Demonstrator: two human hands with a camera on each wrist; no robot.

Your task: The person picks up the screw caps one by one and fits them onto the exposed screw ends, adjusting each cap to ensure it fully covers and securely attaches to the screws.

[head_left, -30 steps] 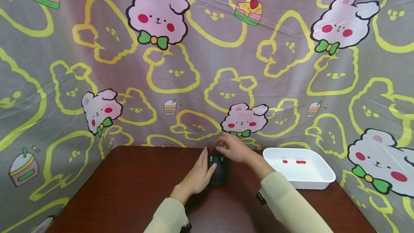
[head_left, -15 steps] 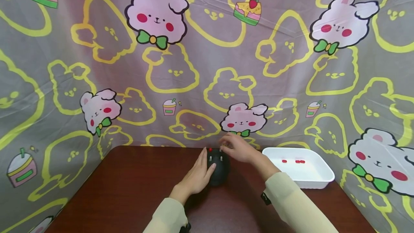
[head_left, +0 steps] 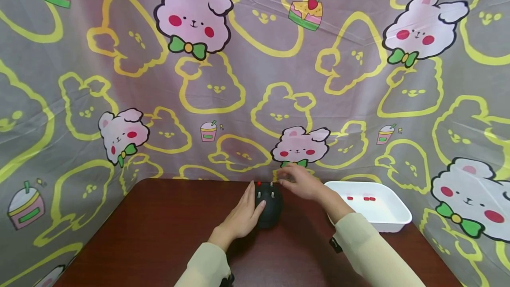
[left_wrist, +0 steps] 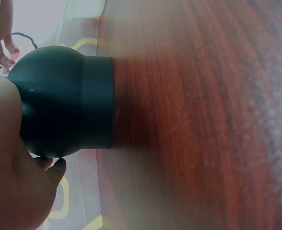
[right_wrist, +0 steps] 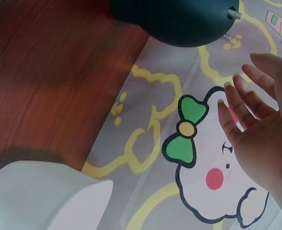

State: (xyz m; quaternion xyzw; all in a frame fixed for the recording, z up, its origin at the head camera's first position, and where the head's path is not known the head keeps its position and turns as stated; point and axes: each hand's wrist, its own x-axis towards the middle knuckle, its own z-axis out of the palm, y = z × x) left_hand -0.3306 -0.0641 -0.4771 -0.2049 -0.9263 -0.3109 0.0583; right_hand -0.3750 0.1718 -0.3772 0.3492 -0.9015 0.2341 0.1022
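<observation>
Nearest to me, on the person's side of the black globe point(head_left: 271, 212), two pale sleeves point(head_left: 372, 251) reach inward, a dark strap point(head_left: 335, 245) showing under the right one. The left hand point(head_left: 239, 218) lies along the globe's left flank, its fingers straight and held together, touching that side, while the thumb stands off from them and rests across the globe's near face. The globe itself sits upright on the dark reddish table point(head_left: 159, 229), its flat collar down. From its top rise threaded metal studs point(head_left: 272, 195): two on the near side of the globe, one at its far right, and at its far left a small red cap point(head_left: 259, 184), clear of the right fingers. The right hand point(head_left: 304, 183) hangs in the air just beyond the globe's far right; from the right wrist I see its fingers loosely bent and a little spread, the tips near the studs yet apart from them and from the globe. Farther to the globe's right stands a white tray point(head_left: 388, 226), with three red pieces point(head_left: 369, 199) lying in it, two of them side by side. Behind the globe hangs a grey cloth point(head_left: 342, 79) printed with yellow outlines and white bunnies.
</observation>
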